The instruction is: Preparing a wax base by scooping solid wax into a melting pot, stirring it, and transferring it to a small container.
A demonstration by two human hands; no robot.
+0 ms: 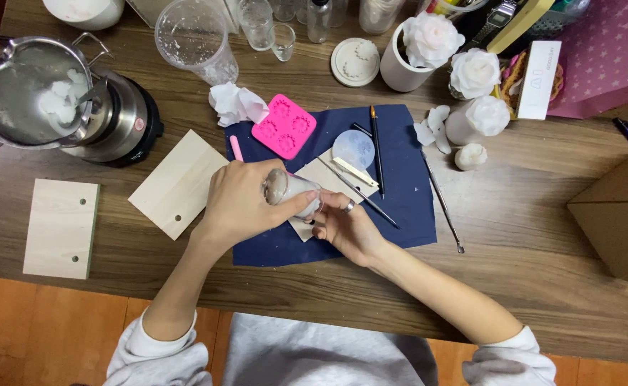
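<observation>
In the head view, the main risk was a slip: you held the small clear glass cup (292, 191) tipped on its side above the dark blue cloth (399, 193), and any loosening of the grip could have dropped it onto the thin metal tools (360, 193) and the pale wooden piece beneath, or spilled whatever pale material it contained (its contents could not be made out clearly). A second risk, by judgement, was a knock against the pink silicone mould (284, 126) just beyond your knuckles, since it lay near the working area. Your left hand (239, 204) was wrapped around the cup from above, fingers curled closed over its side with the thumb pressed along the lower edge. Your right hand (346, 225) sat just beside it, fingers partly curled, with the fingertips (315, 213) touching the cup's end; whether that hand gripped the cup or merely steadied it could not be determined. The cup therefore lay between both hands, enclosed mostly by the left, its rim facing away from you, over the near-left part of the cloth. The melting pot (35, 93) stood well apart at the table's far left.
</observation>
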